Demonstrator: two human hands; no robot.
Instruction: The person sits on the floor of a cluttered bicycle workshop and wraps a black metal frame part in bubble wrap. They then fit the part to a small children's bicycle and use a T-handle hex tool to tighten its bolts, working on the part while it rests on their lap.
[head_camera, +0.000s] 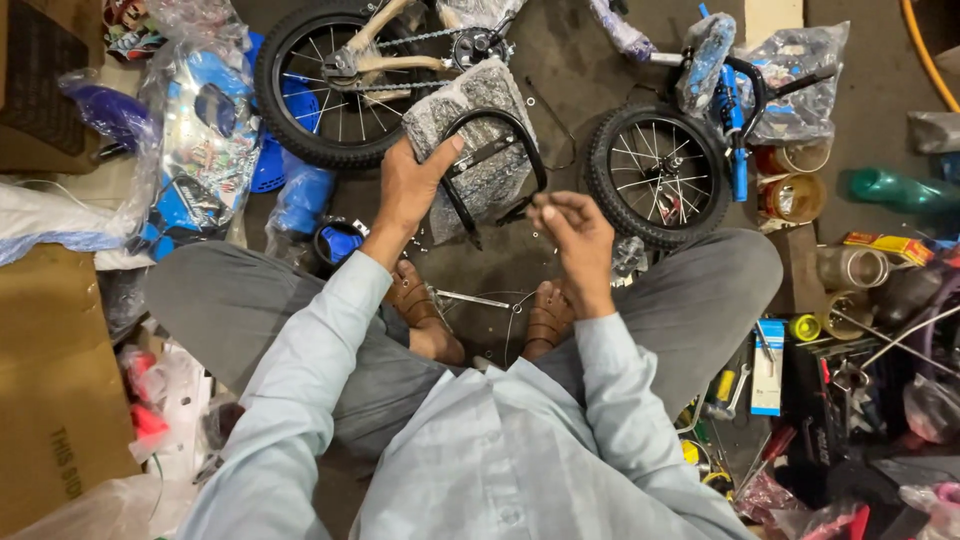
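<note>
A person sits on the floor (560, 70) with legs crossed, and bike parts lie all around. The biggest thing is the back wheel (335, 85), just past the left hand, and it is already joined to the tan frame (385, 40) with its chain on. The front wheel (657, 175) lies a bit beyond the right hand, flat on the floor and joined to nothing that shows. So the bike looks only partly built, and a lot seems left to put together. Between the two wheels, right under the left hand, lies a grey foam-wrapped piece (470, 100) with a black bent metal bar (497, 160) on top of it. The left hand (408, 185) rests on the wrapped piece with the fingers curled over its edge and the thumb touching the black bar, so it holds the piece down. The right hand (575, 232) floats in the air just this side of the bar, near it but not touching it. Its fingertips are pressed together as if pinching something tiny, but what it is, if anything, is too small to tell. Far off to the right of that hand sit jars (790, 198) and tools (725, 390). Down near the feet lie a thin metal rod (470, 298) and some little loose bits.
</note>
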